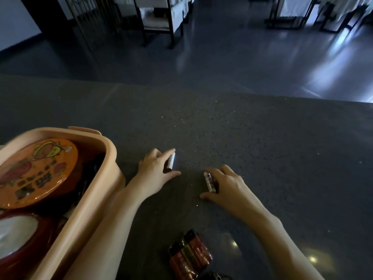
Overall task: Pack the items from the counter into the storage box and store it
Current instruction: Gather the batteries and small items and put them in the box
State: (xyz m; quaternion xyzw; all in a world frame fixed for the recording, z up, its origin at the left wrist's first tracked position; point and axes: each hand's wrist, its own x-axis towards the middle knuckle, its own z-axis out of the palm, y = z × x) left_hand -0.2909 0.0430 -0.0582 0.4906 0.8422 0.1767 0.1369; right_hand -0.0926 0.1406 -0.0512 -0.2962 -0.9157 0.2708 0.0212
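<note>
**Two hands, one small battery in each**

Two bare hands lie low on the dark speckled surface (262,148), near one another but apart. The left hand (155,168) pinches a pale battery (171,161) between forefinger and thumb; the battery is tilted, its lower end close to the surface. The right hand (228,188) curls its fingers over a marked battery (209,181), a pale cylinder with dark print, thumb tucked in below it; whether this one is lifted or lying flat cannot be told.

At the left stands the pink storage box (109,158), open, just beside the left forearm. Inside it an orange round lid (38,170) with printed fruit lies tilted towards the far end, and a red container (18,235) with a white top sits nearer the person.

Between the two forearms, at the near edge, a red battery pack (189,255) rests on the surface. Beyond the far edge lies a glossy dark floor (222,47).
</note>
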